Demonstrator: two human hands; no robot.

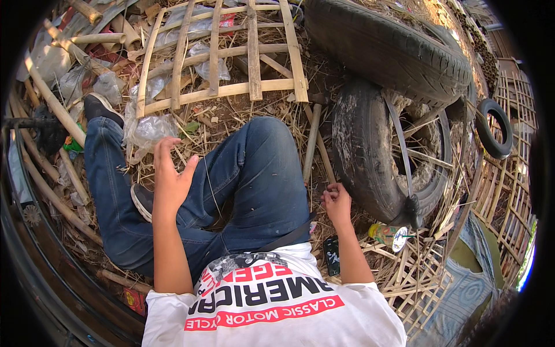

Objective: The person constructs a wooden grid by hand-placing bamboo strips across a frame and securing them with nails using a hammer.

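My left hand [172, 179] is raised over my bent legs, its fingers and thumb apart with nothing between them. A thin strand [211, 186] hangs just right of it, over my jeans. Low beside the worn tire [367, 150], my right hand [337, 204] has its fingers curled together. The end of a thin bamboo strip [327, 159] comes down to those fingers; whether they grip it or something smaller, I cannot tell. Ahead of my knees lies a lattice of split bamboo strips [254, 58], crossed in an open grid. A round stick [312, 139] lies between my knee and the tire.
A second tire [393, 55] leans over the first. A small black tire [495, 128] is near bamboo lattice panels [509, 173] at right. A dark phone-like object [332, 254] and a yellowish bottle [381, 233] lie by my right forearm. Bamboo poles [55, 104] and plastic bags [153, 130] litter the left.
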